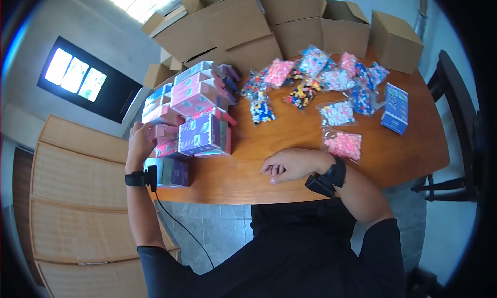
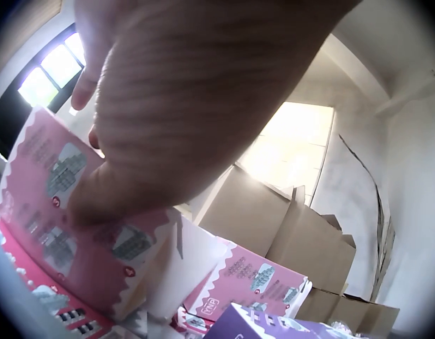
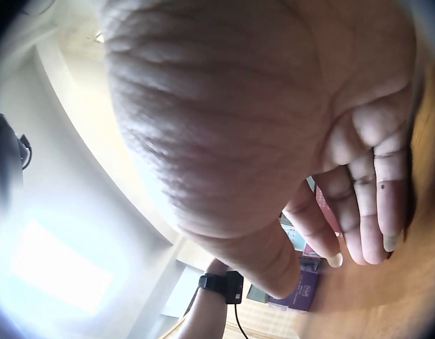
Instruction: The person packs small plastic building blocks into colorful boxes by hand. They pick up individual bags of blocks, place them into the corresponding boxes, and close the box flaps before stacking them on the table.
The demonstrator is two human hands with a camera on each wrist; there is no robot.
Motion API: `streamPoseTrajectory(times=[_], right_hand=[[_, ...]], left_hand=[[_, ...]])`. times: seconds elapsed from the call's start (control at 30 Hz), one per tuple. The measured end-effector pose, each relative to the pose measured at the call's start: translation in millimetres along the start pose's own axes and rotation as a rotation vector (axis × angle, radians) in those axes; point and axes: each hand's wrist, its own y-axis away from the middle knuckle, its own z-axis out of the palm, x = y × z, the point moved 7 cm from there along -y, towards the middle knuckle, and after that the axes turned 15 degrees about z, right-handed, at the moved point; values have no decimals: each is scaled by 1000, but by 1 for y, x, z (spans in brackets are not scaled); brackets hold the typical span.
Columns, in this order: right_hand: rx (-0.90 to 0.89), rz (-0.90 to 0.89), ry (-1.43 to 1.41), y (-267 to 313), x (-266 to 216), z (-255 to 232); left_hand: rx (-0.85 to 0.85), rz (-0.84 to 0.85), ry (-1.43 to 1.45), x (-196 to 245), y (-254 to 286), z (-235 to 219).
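Note:
My left hand (image 1: 139, 145) is at the left side of the stacked boxes and grips a pink printed cardboard box (image 2: 34, 180). In the left wrist view its thumb lies across the printed face, while the other fingers are partly hidden behind the box. Beside it stand a purple box (image 1: 195, 135) and a larger pink box (image 1: 192, 95). My right hand (image 1: 296, 164) rests near the table's front edge, its fingers loosely bent and holding nothing. In the right wrist view its palm and fingers (image 3: 372, 183) show just over the wood.
On the wooden table (image 1: 248, 181) lie several clear bags of coloured pieces, among them a pink bag (image 1: 343, 144). A blue box (image 1: 395, 109) stands at the right. Large brown cartons (image 1: 212, 28) line the back, and a dark chair (image 1: 455, 106) is at the right.

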Motion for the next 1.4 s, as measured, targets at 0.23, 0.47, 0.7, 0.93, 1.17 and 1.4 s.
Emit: streamPoseTrajectory(times=[0.23, 0.47, 0.7, 0.93, 1.17, 1.4], right_hand=[[133, -13, -6, 11, -5, -20], [684, 115, 196, 45, -22, -72], [823, 332, 527, 80, -5, -98], [785, 515, 446, 127, 13, -122], [690, 672, 696, 98, 18, -92], [620, 352, 404, 99, 1, -108]], left_hand=[[89, -12, -182, -22, 20, -29], [620, -19, 280, 115, 46, -109], [700, 143, 917, 237, 8, -62], [415, 141, 1302, 266, -52, 42], [330, 163, 1442, 260, -68, 83], [329, 216, 1497, 261, -63, 90]])
